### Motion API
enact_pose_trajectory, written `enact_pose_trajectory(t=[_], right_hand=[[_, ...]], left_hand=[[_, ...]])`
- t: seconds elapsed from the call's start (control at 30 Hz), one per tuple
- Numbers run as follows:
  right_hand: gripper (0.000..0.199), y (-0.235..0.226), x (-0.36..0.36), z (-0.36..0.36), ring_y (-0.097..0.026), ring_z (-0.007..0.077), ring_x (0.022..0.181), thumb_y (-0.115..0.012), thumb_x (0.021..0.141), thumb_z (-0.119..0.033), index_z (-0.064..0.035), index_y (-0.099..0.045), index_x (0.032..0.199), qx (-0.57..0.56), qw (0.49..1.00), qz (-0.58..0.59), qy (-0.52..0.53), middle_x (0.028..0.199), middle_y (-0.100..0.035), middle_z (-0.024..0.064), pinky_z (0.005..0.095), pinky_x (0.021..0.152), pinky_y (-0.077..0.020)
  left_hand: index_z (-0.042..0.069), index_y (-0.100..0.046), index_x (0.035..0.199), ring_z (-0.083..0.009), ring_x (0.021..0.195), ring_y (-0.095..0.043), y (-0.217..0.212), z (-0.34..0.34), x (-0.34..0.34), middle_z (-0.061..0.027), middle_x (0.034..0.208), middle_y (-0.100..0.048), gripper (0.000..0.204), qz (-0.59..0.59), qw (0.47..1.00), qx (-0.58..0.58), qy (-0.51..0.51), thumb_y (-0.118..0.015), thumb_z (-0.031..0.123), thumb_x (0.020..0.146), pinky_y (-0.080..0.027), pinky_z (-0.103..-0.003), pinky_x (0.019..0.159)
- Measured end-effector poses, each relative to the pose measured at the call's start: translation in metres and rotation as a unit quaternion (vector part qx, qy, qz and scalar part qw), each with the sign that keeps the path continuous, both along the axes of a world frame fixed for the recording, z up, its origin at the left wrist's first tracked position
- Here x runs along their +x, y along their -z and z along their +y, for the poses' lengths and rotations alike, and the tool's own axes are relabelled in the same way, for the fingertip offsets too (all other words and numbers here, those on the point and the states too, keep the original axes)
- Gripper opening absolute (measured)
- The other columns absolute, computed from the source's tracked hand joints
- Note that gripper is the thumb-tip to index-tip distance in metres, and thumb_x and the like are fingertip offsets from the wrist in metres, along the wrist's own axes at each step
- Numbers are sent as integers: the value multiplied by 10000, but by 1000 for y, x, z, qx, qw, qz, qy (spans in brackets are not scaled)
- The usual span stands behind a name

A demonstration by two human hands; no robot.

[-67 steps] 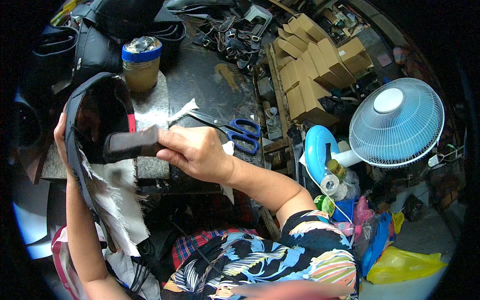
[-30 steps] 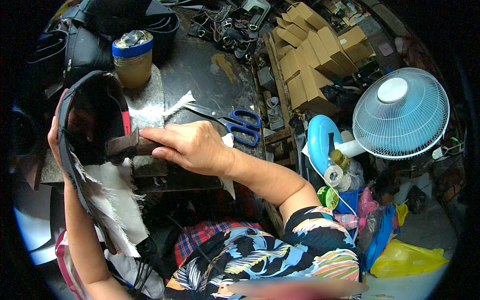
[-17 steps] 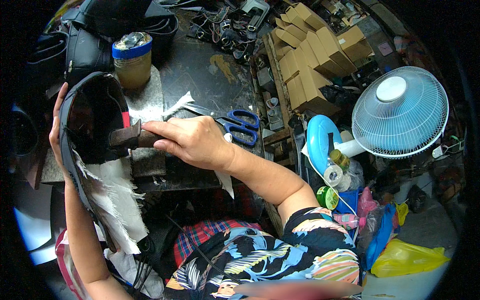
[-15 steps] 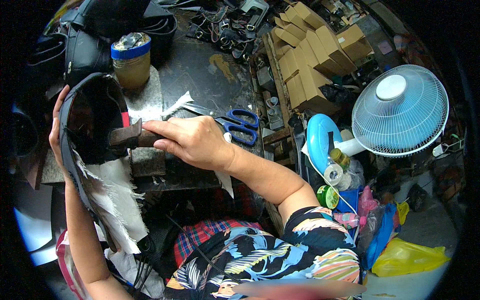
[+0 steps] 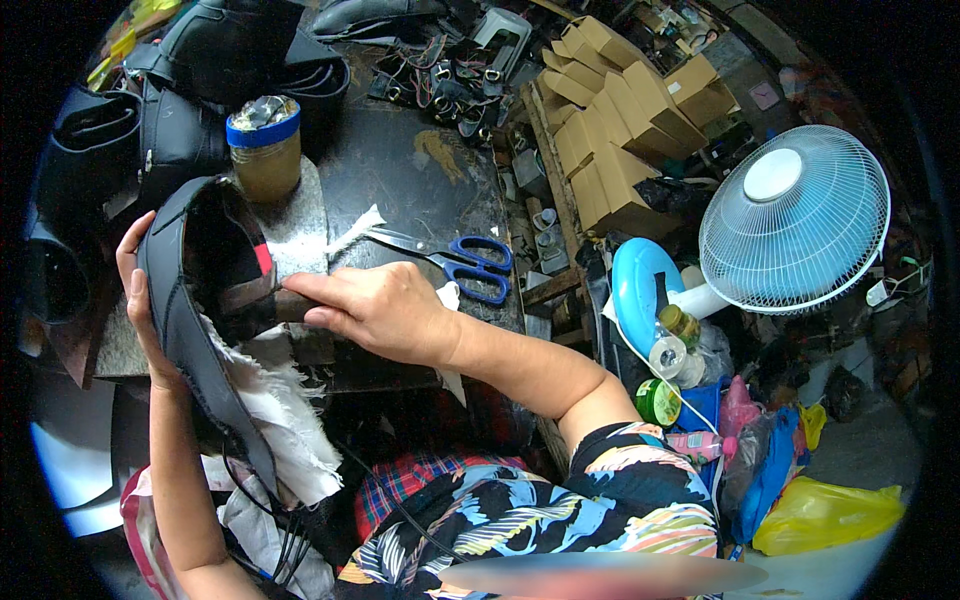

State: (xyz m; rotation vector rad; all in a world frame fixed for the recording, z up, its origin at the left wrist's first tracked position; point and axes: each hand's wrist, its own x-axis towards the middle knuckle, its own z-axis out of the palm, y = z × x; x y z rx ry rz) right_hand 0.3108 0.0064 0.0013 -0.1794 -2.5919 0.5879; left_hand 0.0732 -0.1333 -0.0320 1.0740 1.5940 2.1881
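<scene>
At the left, a black boot upper stands curved into an open loop, with frayed white cloth lining hanging from its lower part. My left hand grips its outer left side, fingers upright along the edge. A short brown-handled tool is in my right hand, index finger stretched along it. The tool's head reaches into the loop and is partly lost in shadow, so its kind is unclear. Blue-handled scissors lie beyond my right wrist, beside a white cloth scrap.
A blue-rimmed jar stands on a grey slab behind the upper. More black boot pieces fill the far left. Buckled straps lie at the table's back. Cardboard boxes and a blue fan stand to the right.
The boot upper has turned, showing more of its smooth black outer face, and my left hand has moved with it. The tool's head now sits more in shadow inside the loop.
</scene>
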Motion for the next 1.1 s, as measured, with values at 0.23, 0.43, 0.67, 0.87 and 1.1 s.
enact_pose_trajectory(t=[0.23, 0.43, 0.67, 0.87, 1.1], right_hand=[[602, -71, 23, 50, -527, 149, 569, -336, 1023, -625, -69, -513, 874, -431, 864, 259, -28, 679, -525, 49, 298, 553, -471], [497, -199, 55, 174, -520, 210, 801, -457, 999, -477, -58, -518, 1258, -537, 736, 333, -246, 883, -512, 86, 364, 741, -462], [330, -67, 52, 89, -654, 183, 719, -727, 891, -287, -81, -734, 1148, -74, 983, 134, 102, 833, -685, 64, 321, 701, -554], [463, -2, 38, 22, -622, 237, 738, -780, 761, -294, -272, -706, 1218, 173, 985, 17, 16, 807, -622, 10, 350, 652, -507], [408, -23, 21, 30, -627, 92, 739, -556, 1042, -276, -67, -567, 1393, -267, 957, 111, 28, 910, -696, 81, 225, 612, -507]], left_hand=[[28, -419, 1444, -195, 1256, -469, 1, -4, 0, -106, 1381, -500, 587, -17, 999, 6, -39, -370, 413, 1003, -322, -320, 1099], [44, -429, 1421, -169, 1146, -515, -1, -2, 1, -108, 1311, -523, 607, 13, 998, -7, -62, -394, 444, 965, -384, -301, 1019], [15, -441, 1413, -214, 1274, -465, 1, -2, -2, -121, 1377, -490, 571, 0, 999, 9, -48, -367, 392, 991, -307, -344, 1125], [-19, -497, 1367, -240, 1324, -444, 8, 1, -17, -133, 1395, -507, 584, 80, 991, -12, -103, -422, 363, 932, -253, -361, 1166], [67, -537, 1361, -151, 1104, -522, 15, 0, -9, -66, 1272, -550, 511, 3, 999, -2, -53, -391, 374, 980, -411, -293, 981]])
